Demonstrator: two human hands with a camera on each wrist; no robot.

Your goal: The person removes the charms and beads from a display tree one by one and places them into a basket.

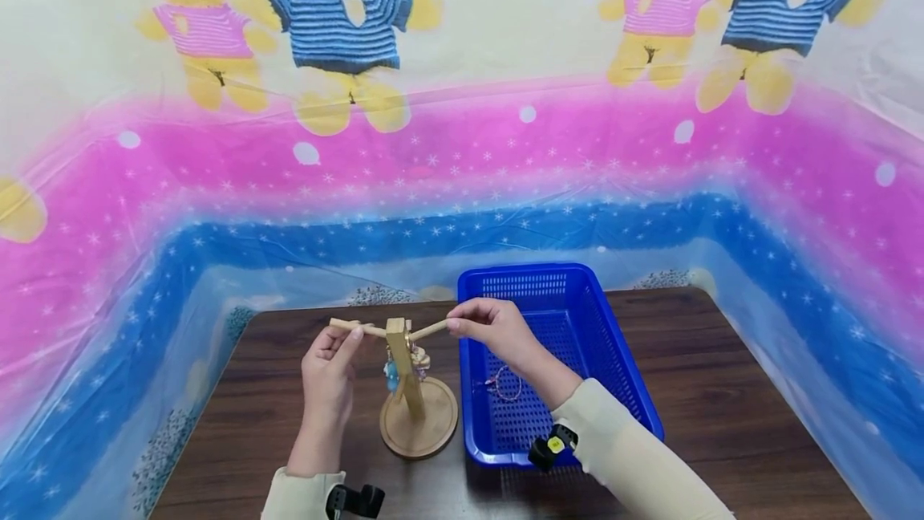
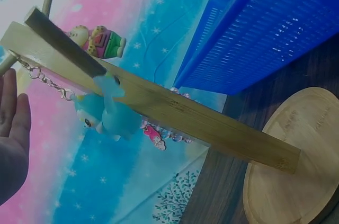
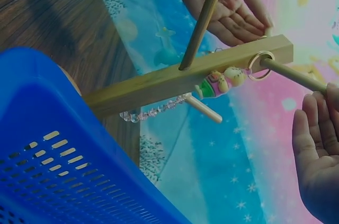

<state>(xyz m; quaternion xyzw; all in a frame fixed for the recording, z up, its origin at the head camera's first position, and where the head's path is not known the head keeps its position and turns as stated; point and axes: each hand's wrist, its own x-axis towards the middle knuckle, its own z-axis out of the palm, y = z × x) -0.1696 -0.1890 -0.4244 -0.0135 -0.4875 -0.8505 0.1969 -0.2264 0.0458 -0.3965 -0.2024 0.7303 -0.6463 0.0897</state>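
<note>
A wooden peg stand [image 1: 404,367] with a round base stands upright on the table. My left hand [image 1: 325,379] holds its upper left peg [image 1: 371,331] between thumb and fingers. With thumb and fingertips, my right hand [image 1: 501,331] pinches the outer end of the upper right peg [image 1: 430,331]. A blue animal keychain [image 2: 108,115] hangs by its chain from the left peg. On the right peg, close to the post, a ring [image 3: 260,65] carries a small bear figure keychain [image 3: 220,82]. A beaded bracelet [image 3: 153,112] hangs from a lower peg [image 3: 204,108].
A blue plastic basket [image 1: 621,359] with perforated walls stands right of the stand, under my right forearm. A thin pink bracelet [image 1: 508,384] lies inside it. The dark wooden table [image 1: 715,359] meets a printed bear curtain [image 1: 462,143] at the back.
</note>
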